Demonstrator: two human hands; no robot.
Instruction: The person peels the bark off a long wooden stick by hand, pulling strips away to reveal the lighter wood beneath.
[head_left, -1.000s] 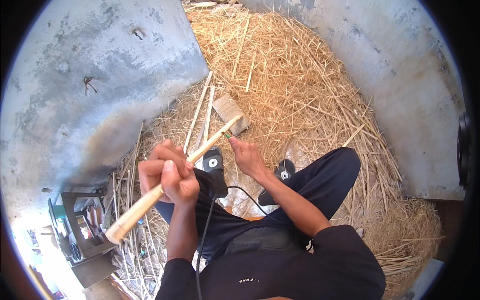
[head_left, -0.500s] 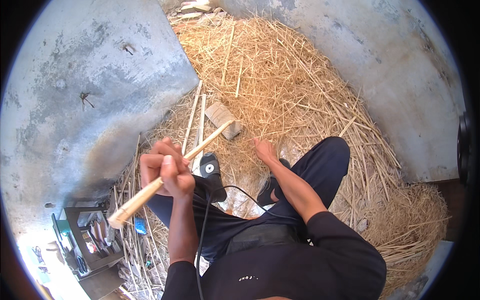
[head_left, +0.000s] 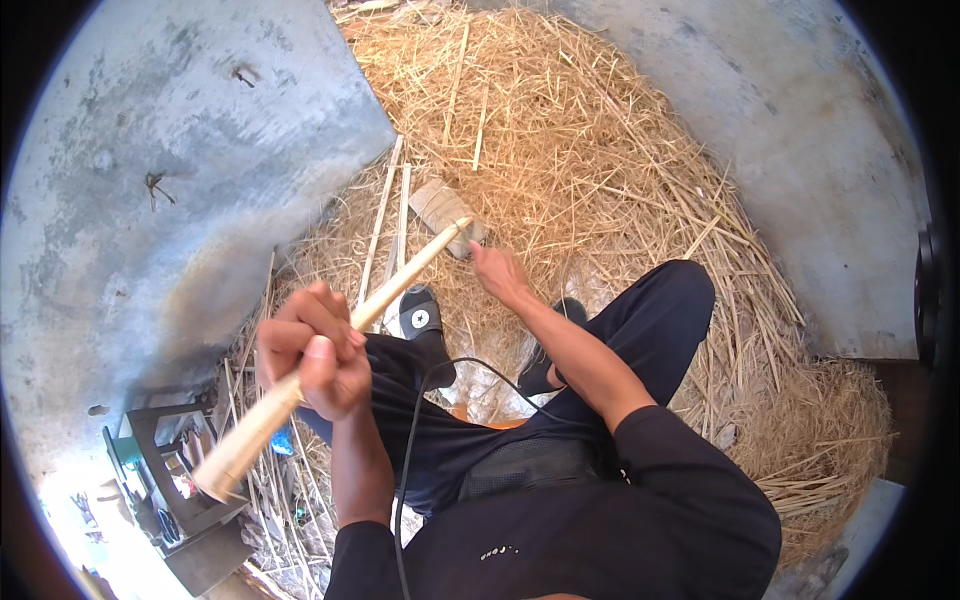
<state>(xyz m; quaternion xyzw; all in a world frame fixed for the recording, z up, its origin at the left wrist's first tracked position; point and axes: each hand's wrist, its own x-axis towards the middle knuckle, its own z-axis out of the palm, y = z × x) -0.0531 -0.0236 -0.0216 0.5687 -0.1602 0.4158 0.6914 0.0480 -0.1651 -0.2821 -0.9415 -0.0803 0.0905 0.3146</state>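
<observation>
A long pale bamboo stick (head_left: 405,275) slants across the view, its thicker end low at the left. My left hand (head_left: 315,350) is closed round it, nearer that thick end. The far tip lies over a worn block (head_left: 432,203), apparently wood, on the floor in front of my feet. My right hand (head_left: 500,275) is closed beside the stick's far tip, at the block's near corner. Whatever its fingers hold, if anything, is too small or hidden to name.
Straw-like shavings (head_left: 560,130) are heaped ahead and to the right. Split strips (head_left: 382,225) lie left of the block. Grey walls (head_left: 190,150) rise on both sides. A dark cable (head_left: 412,450) hangs before my body. A small shelf (head_left: 185,470) stands at lower left.
My right hand has moved left and forward, up to the stick's far tip and the block. My left hand and the stick have shifted slightly left and down.
</observation>
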